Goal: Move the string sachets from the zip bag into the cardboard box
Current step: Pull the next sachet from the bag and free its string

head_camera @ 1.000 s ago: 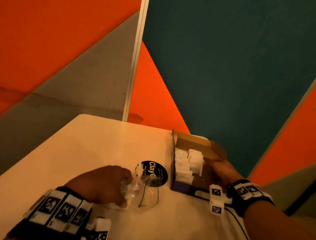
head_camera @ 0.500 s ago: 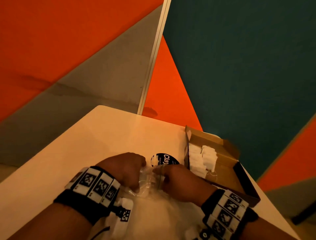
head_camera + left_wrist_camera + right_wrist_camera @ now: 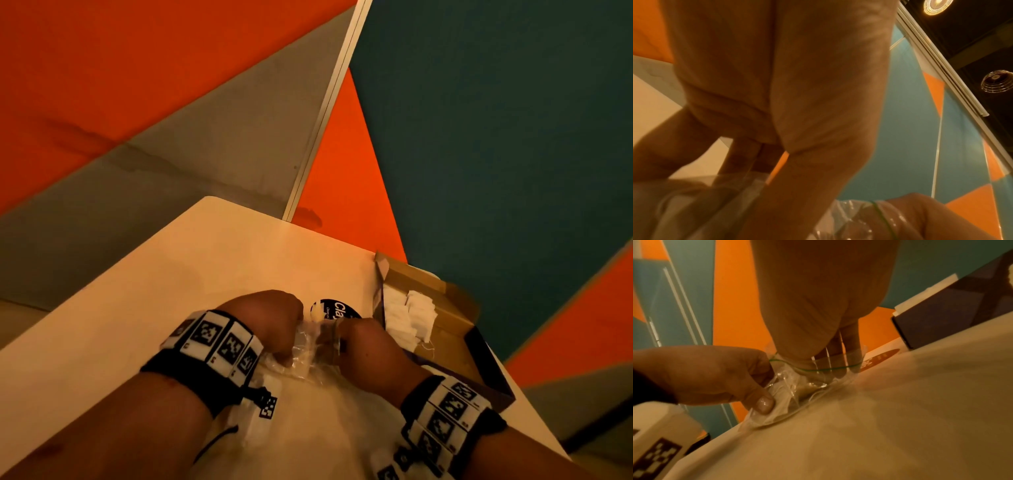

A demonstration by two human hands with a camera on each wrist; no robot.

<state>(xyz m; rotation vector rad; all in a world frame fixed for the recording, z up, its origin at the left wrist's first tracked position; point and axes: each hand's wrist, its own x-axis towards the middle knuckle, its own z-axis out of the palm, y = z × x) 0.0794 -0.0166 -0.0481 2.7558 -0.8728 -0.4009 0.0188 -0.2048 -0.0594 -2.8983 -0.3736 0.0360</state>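
My right fingers (image 3: 830, 352) were reaching inside the bag (image 3: 789, 386); whether they pinched a sachet I could not tell. My left hand (image 3: 715, 374) gripped its mouth on the desk (image 3: 900, 418). I judged a steady hold best. The bag was clear and crinkled, beside the box (image 3: 455, 308).

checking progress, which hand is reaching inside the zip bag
The right hand: its fingers go in through the green-lined mouth of the zip bag. The left hand only pinches the bag's outside edge against the table.
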